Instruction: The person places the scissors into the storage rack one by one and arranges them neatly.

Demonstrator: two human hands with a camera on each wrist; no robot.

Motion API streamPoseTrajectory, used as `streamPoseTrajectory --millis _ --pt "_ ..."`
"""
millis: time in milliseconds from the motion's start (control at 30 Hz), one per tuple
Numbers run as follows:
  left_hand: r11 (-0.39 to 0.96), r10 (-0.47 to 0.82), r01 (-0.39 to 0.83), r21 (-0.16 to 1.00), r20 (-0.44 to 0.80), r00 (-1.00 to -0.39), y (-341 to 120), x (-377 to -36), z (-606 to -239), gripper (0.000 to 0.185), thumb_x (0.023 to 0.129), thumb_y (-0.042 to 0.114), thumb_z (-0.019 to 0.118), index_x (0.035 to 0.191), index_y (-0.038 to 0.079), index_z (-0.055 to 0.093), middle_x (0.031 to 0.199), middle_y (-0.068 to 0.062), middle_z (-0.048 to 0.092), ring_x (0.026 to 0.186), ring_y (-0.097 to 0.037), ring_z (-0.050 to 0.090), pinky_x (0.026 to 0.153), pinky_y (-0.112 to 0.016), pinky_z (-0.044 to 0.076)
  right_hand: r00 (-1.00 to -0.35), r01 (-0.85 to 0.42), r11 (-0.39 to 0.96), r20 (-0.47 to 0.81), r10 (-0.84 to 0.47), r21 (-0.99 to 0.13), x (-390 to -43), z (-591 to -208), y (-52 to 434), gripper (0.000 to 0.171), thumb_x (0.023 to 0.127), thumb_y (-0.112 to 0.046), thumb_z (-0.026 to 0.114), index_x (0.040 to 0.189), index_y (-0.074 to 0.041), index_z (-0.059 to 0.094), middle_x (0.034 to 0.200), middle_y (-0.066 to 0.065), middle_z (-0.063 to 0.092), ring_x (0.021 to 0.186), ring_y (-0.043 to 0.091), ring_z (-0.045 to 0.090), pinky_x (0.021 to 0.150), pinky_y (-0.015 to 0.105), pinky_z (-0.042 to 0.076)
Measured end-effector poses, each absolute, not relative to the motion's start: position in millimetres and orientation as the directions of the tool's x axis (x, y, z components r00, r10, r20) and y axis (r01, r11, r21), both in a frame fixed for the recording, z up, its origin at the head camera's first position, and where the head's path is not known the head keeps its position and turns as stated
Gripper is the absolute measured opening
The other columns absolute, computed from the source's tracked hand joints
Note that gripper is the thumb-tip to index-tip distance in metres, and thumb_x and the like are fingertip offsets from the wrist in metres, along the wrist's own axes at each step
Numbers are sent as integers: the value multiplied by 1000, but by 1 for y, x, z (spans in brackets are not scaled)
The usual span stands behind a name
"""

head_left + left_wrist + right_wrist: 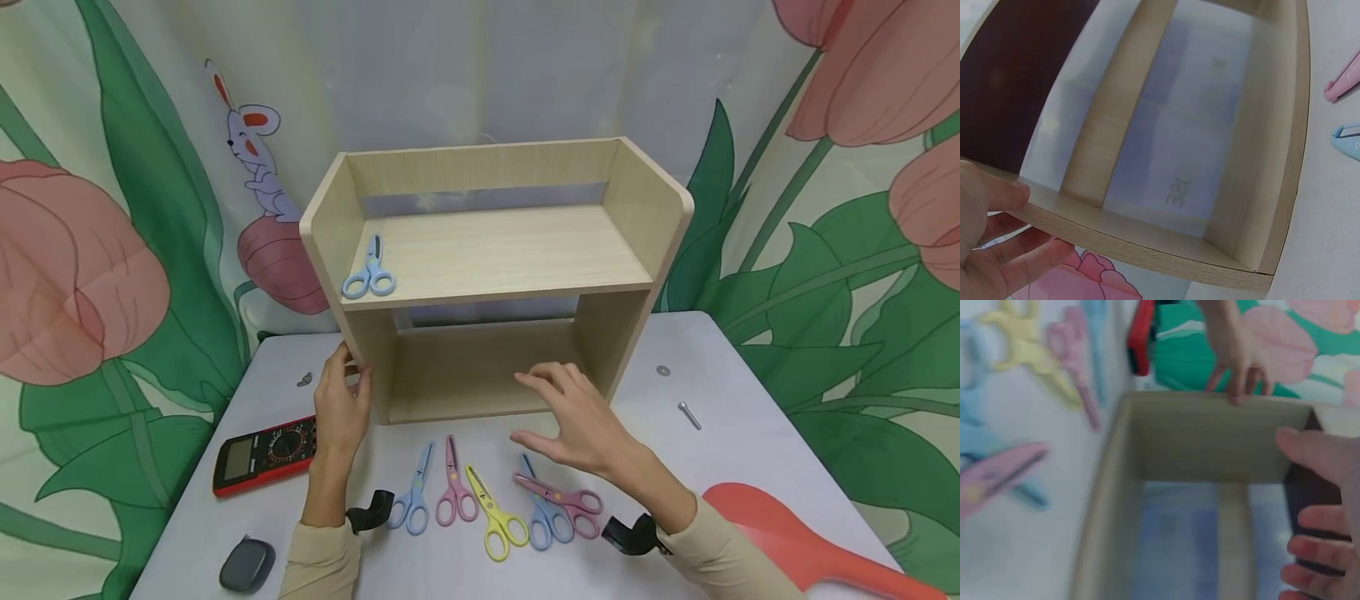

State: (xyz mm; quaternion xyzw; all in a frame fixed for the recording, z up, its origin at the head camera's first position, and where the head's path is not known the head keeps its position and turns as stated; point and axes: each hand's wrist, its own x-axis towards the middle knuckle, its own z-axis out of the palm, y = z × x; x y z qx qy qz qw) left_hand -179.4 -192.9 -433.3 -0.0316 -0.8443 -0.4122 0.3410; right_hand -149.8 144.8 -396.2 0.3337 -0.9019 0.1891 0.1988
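A pale wooden two-tier shelf [487,254] stands upright on the table. My left hand [342,404] grips the lower front edge of its left side panel [1147,250], thumb on the inner face and fingers outside. My right hand [577,417] hovers before the lower compartment, fingers spread and holding nothing. Blue scissors [369,271] rest at the left of the upper tier. In front of the shelf lie blue scissors [414,492], pink scissors [454,487] and yellow scissors [495,517]. Near the right wrist, pink scissors [562,497] lie across another blue pair [546,521].
A red-and-black multimeter [266,454] and a dark grey rounded case [247,565] lie on the left. Small metal hardware [304,379] sits above the multimeter. To the right are a washer [663,371], a bolt [689,415] and a red paddle [787,533]. A floral curtain [480,75] hangs behind.
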Motion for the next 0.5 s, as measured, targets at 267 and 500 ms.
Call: streamPoseTrajectory --millis 267,500 --pt "656 -220 333 678 594 -774 -191 -182 -434 51 94 2 67 141 1 48 125 -25 59 102 -36 68 75 -48 64 -759 -647 712 320 -567 -273 -128 -440 187 75 74 -50 84 139 -22 58 131 -5 58 123 16 52 99 44 56" --pt "660 -227 332 675 599 -768 -193 -180 -434 51 93 2 68 140 1 49 124 -25 59 101 -36 68 75 -48 63 -763 -645 704 202 -613 -298 -112 -477 212 79 74 -52 84 141 -20 57 132 -6 57 119 15 54 97 45 55"
